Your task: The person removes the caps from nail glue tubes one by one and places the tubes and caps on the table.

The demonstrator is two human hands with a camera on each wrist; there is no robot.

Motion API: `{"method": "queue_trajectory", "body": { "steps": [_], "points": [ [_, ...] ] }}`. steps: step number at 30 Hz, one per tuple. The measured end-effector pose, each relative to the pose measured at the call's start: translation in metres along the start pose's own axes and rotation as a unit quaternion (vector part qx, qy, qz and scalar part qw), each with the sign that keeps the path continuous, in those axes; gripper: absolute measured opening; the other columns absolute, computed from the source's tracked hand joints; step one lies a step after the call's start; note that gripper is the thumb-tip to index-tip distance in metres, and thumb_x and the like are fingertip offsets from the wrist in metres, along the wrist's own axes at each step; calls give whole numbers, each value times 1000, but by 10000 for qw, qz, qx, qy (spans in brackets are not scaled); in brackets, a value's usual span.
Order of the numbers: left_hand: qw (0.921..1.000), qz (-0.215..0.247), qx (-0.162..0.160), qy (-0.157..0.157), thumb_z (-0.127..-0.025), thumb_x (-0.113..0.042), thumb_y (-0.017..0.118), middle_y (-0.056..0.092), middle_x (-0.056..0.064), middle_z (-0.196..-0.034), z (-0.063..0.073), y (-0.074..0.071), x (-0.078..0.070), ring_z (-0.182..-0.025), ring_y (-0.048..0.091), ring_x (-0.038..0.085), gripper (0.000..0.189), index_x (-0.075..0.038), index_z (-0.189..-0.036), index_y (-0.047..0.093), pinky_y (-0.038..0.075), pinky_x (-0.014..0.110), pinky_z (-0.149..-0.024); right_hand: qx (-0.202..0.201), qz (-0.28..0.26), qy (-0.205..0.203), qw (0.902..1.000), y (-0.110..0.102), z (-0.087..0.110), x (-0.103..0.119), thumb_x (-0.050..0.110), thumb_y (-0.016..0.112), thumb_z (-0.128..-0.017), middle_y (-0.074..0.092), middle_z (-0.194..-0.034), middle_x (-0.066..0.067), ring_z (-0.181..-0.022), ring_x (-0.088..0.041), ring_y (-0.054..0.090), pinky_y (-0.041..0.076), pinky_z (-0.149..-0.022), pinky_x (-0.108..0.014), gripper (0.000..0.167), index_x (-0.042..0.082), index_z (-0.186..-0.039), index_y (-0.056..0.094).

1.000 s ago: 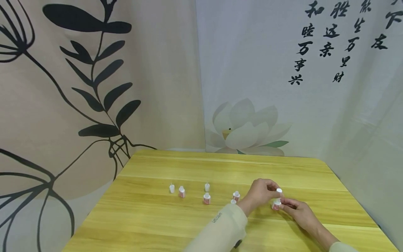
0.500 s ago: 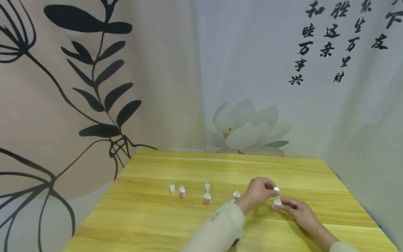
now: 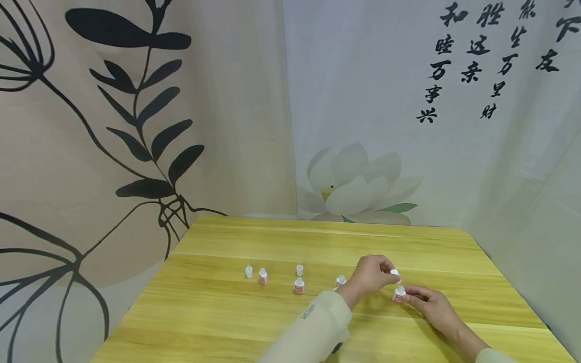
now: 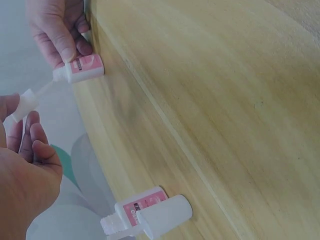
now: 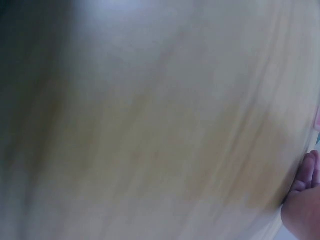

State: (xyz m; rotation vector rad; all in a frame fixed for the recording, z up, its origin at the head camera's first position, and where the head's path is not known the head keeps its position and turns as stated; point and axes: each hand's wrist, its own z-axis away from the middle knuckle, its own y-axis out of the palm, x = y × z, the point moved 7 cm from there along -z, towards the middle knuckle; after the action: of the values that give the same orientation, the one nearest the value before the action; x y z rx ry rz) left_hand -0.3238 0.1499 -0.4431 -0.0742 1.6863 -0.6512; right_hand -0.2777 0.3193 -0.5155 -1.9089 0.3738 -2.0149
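Observation:
Over the right part of the table, my left hand (image 3: 373,274) pinches a white brush cap (image 3: 395,275) between thumb and fingers. From this cap a thin pale applicator stem (image 4: 45,89) slants to the mouth of a small white bottle (image 4: 85,68) with a pink label. My right hand (image 3: 428,302) grips that bottle by its sides, upright and low at the tabletop. The right wrist view is mostly blurred wood, with part of a hand (image 5: 302,200) at its right edge; the bottle's grip is hidden there.
Left of my hands stand similar open bottles (image 3: 298,287), (image 3: 263,276) and a third bottle (image 3: 341,281) near my left wrist. White caps (image 3: 299,269) with stems upward stand close to them; one cap (image 4: 167,216) is partly behind my left wrist in the head view. A printed curtain (image 3: 245,126) hangs behind the table (image 3: 218,322).
My left hand has drifted slightly left with the cap, which now tilts more and has shifted left from above the bottle. My right hand and the bottle have stayed nearly still.

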Motion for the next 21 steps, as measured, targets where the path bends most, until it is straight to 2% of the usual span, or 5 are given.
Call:
{"method": "queue_trajectory", "body": {
  "steps": [5,12,21],
  "points": [
    [10000,-66,-17,-35,-83,-16,81,58,-10,-74,-1,-1,1,-66,52,5,16,-19,-81,66,46,22,-59,33,-136,-20,9999,1,0,-1,27,65,-97,69,-117,-13,-104,-13,64,52,-84,-24,40,-3,-123,64],
    [10000,-67,-13,-26,-83,-13,80,58,-10,-74,-1,-1,1,-67,53,4,15,-18,-83,66,47,21,-61,-99,46,39,9999,0,0,0,24,65,-97,67,-121,-16,-104,-11,62,51,-83,-23,40,-5,-125,63],
    [9998,185,-77,52,-82,-9,78,60,-11,-76,-1,-8,2,-69,55,4,14,-17,-85,68,49,20,-63,-205,218,32,9995,-1,0,1,25,67,-96,67,-121,-16,-104,-10,60,50,-82,-22,41,-5,-124,64]
  ]
}}
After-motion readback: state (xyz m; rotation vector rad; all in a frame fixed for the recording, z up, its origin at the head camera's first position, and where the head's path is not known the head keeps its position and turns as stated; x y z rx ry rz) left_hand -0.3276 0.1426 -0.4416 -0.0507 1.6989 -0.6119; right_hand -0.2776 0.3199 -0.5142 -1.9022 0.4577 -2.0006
